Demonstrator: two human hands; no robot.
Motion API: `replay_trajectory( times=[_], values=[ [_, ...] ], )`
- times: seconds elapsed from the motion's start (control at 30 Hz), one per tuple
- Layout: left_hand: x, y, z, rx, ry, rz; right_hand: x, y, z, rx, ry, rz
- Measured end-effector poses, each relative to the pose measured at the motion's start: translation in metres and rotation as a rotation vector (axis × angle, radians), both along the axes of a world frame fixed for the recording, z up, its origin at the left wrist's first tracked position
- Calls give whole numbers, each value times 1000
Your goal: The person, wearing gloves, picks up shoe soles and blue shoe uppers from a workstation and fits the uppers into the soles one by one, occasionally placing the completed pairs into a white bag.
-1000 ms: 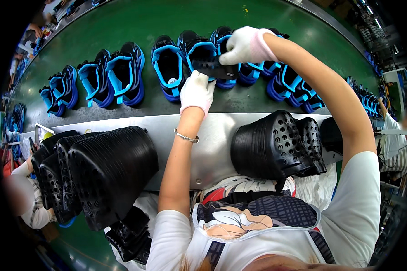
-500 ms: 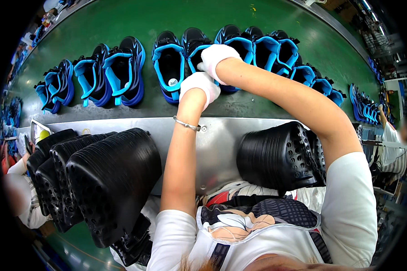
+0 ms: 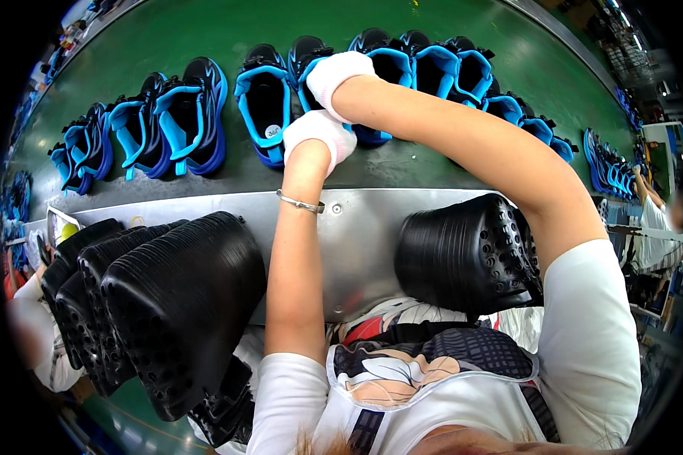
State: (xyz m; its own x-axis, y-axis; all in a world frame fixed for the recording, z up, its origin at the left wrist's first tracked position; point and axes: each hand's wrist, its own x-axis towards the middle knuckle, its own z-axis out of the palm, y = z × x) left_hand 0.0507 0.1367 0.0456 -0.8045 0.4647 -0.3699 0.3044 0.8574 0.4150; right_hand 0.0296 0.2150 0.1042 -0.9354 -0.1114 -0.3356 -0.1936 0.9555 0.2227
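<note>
Both gloved, left hand [image 3: 320, 133] and right hand [image 3: 340, 74], closed on a black-and-blue shoe [image 3: 315, 72] on the green belt [image 3: 205, 30], among a row of shoes. Stacked black insoles [image 3: 174, 311] left, another stack [image 3: 463, 254] right, on the metal ledge [image 3: 357, 235].

**Shoes in a row on the belt, sole stacks at the near ledge**

A row of shoes [image 3: 265, 106] lies across the belt [image 3: 205, 30], from its left edge to its right edge. Both hands reach over the middle of this row: the left hand [image 3: 320, 135] is nearer to the person, the right hand [image 3: 340, 72] just behind it, on a shoe [image 3: 311, 61]. Along the near edge of the belt runs a metal ledge [image 3: 357, 227]. One stack of soles [image 3: 167, 303] rests at the ledge's left end, another stack [image 3: 467, 254] at its right end.
</note>
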Motion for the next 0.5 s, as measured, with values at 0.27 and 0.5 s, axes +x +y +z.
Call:
replay_trajectory(
  times=[0.27,0.5],
  values=[
    [-1,4,3,-15,20,-17,-19,4,-25,-100,78,-40],
    [0,-10,-11,28,125,14,25,24,28,-256,-136,1]
  ],
)
